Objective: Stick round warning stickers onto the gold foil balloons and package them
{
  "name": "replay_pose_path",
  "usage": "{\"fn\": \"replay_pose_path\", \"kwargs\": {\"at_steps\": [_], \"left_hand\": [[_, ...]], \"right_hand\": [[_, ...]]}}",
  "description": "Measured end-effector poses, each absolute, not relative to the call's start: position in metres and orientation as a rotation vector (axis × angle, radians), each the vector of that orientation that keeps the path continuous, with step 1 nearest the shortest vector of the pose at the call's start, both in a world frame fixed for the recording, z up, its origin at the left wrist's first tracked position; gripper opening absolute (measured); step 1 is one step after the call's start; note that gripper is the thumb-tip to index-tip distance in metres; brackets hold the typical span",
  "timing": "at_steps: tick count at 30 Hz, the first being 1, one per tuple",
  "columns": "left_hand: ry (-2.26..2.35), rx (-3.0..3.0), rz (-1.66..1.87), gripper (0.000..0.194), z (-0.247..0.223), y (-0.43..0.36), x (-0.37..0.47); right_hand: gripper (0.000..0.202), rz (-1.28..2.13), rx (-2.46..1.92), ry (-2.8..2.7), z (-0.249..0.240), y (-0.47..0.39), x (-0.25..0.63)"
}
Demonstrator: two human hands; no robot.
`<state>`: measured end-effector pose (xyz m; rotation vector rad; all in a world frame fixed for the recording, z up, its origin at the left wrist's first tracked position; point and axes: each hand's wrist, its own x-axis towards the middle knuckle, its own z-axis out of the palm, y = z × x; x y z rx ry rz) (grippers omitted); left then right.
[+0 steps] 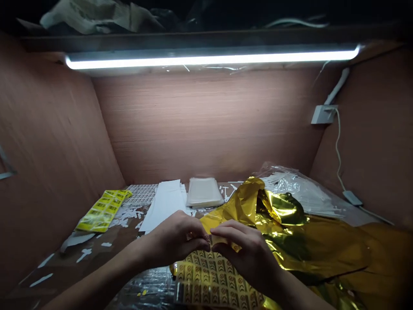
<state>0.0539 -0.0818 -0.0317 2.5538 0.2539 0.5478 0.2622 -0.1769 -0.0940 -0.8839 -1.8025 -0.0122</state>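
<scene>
My left hand [183,239] and my right hand [240,245] meet near the middle, fingertips almost touching. Both are closed in a pinch. Between the fingertips shows a small pale piece [211,242], too small to make out clearly. Below the hands lies a sheet of printed stickers [206,280] with rows of small symbols. Shiny gold foil [238,202] is bunched behind and to the right of my right hand. Beyond my left hand lie white paper sheets [166,200], and a stack of clear plastic sleeves [204,191] sits just right of them.
Yellow label sheets [105,210] and white paper scraps [129,215] lie on the left. A clear bag of white strips [297,189] is at the back right, near a cable adapter [352,198]. Wooden walls enclose the table under a lit tube [213,59].
</scene>
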Motion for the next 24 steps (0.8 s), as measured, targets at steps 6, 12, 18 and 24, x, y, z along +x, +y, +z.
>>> {"fn": "replay_pose_path", "kwargs": {"at_steps": [6, 12, 18, 24], "left_hand": [[0.151, 2.768, 0.955, 0.007, -0.050, -0.100, 0.060], [0.140, 2.730, 1.358, 0.015, -0.091, -0.111, 0.056], [0.130, 2.592, 1.417, 0.022, -0.118, -0.115, 0.055], [0.138, 2.542, 1.397, 0.020, -0.130, -0.117, 0.056]], "right_hand": [[0.008, -0.019, -0.812, -1.746, -0.088, -0.183, 0.267], [0.013, -0.050, -0.773, -1.836, -0.097, -0.185, 0.265], [0.013, -0.027, -0.749, -1.863, -0.103, -0.187, 0.259], [0.010, 0.080, -0.781, -1.897, -0.108, -0.187, 0.253]]}}
